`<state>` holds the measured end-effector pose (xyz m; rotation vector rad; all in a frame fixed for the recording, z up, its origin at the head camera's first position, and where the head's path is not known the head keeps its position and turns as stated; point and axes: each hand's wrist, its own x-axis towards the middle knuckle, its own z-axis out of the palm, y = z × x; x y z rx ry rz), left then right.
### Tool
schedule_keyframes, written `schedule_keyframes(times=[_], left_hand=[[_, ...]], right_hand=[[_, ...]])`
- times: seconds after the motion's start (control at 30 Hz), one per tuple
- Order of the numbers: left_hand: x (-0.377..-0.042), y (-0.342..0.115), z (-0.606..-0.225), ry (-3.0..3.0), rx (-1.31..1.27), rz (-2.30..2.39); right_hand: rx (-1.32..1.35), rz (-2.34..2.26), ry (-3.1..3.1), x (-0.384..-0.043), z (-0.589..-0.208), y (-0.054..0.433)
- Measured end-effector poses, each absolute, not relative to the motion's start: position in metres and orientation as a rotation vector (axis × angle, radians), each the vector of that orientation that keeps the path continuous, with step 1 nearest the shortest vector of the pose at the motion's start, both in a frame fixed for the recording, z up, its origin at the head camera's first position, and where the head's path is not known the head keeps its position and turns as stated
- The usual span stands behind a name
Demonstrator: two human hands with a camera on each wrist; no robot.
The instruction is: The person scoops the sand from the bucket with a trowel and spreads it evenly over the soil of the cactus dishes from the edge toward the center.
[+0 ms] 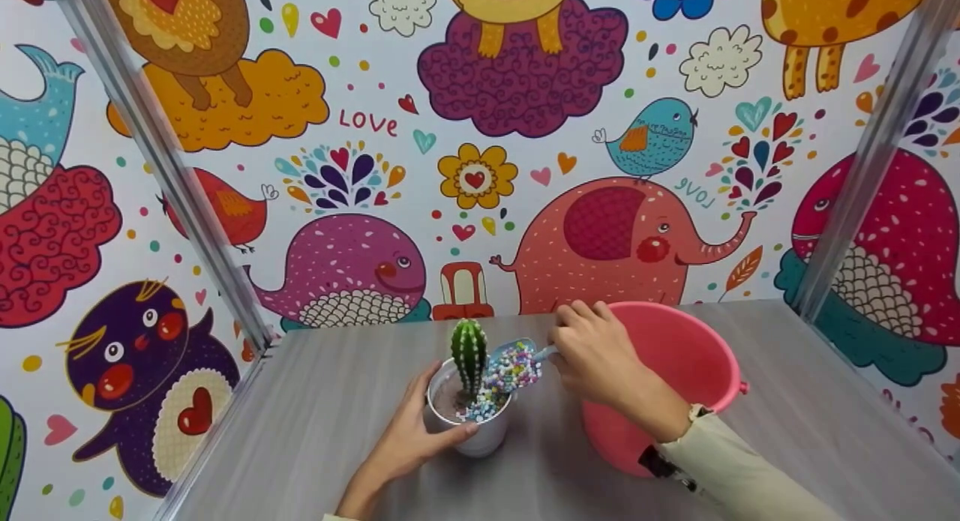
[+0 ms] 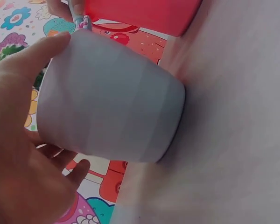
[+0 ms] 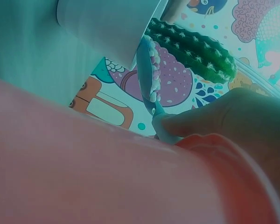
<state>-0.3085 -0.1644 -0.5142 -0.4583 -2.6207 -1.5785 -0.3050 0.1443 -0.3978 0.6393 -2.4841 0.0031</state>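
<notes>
A green ribbed cactus [image 1: 469, 356] stands upright in a white pot [image 1: 487, 440] on the table. My left hand [image 1: 411, 437] grips the pot, thumb over the near rim and fingers around the left side. With my right hand [image 1: 600, 360] I hold a small light-blue scoop [image 3: 144, 70] by its handle, its blade tilted at the pot's right rim. Colorful small beads [image 1: 517, 365] fill the scoop. More such beads [image 1: 481, 410] lie in the pot on the right and near side of the cactus; sandy soil [image 1: 445, 401] shows on the left.
Just right of the pot stands a pink bucket [image 1: 664, 356], behind and below my right forearm. The grey wood-grain table [image 1: 322, 408] ends at a wall [image 1: 465, 79] printed with cartoon animals. Metal posts [image 1: 161, 146] frame the left and right corners.
</notes>
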Motion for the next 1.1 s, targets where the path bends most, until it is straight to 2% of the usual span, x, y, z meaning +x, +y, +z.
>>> schedule_keyframes(times=[1.1], left_hand=[[-0.3086, -0.1617, -0.5126, -2.620, -0.405, -1.553]], right_hand=[[0.599, 0.068, -2.501, -0.3053, -0.3951, 0.1475]])
